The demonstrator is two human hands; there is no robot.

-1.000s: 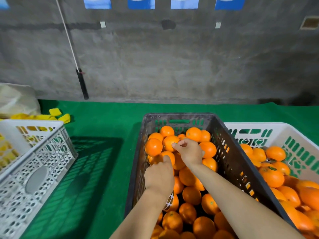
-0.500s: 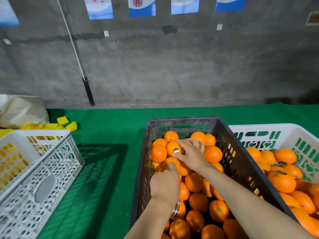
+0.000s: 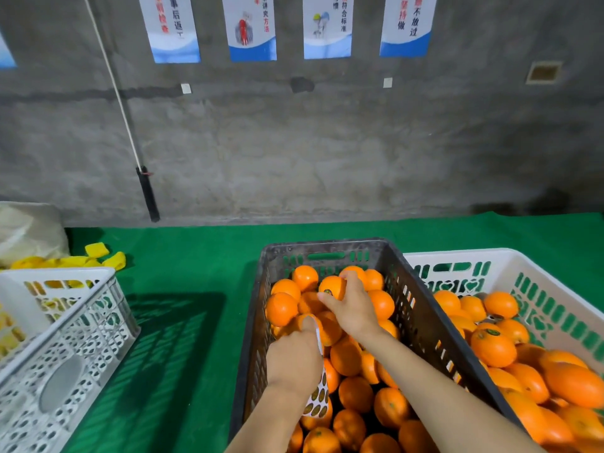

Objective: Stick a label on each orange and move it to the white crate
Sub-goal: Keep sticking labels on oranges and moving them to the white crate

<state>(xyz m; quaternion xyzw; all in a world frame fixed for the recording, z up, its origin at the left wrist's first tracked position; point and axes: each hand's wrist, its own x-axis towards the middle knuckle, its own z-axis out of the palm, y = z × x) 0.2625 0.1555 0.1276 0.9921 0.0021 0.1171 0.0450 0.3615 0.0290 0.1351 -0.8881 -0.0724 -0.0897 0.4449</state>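
Observation:
A dark grey crate (image 3: 330,248) in the middle holds several oranges. My right hand (image 3: 351,307) grips one orange (image 3: 333,287) at the far end of that crate; a small label shows on its front. My left hand (image 3: 295,356) hovers over the crate's left side and holds a white sheet of round labels (image 3: 318,397) that hangs below the wrist. To the right stands a white crate (image 3: 510,259) with green slots, holding several oranges, some with labels.
A white perforated crate (image 3: 65,338) stands at the left with yellow pieces inside. More yellow pieces (image 3: 98,256) and a pale bag (image 3: 26,230) lie behind it. Green cloth (image 3: 196,289) covers the table. A concrete wall with posters and a leaning pole (image 3: 147,191) is behind.
My right hand pressed a label on an orange, then closed around that orange and lifted it slightly. The view has tilted upward.

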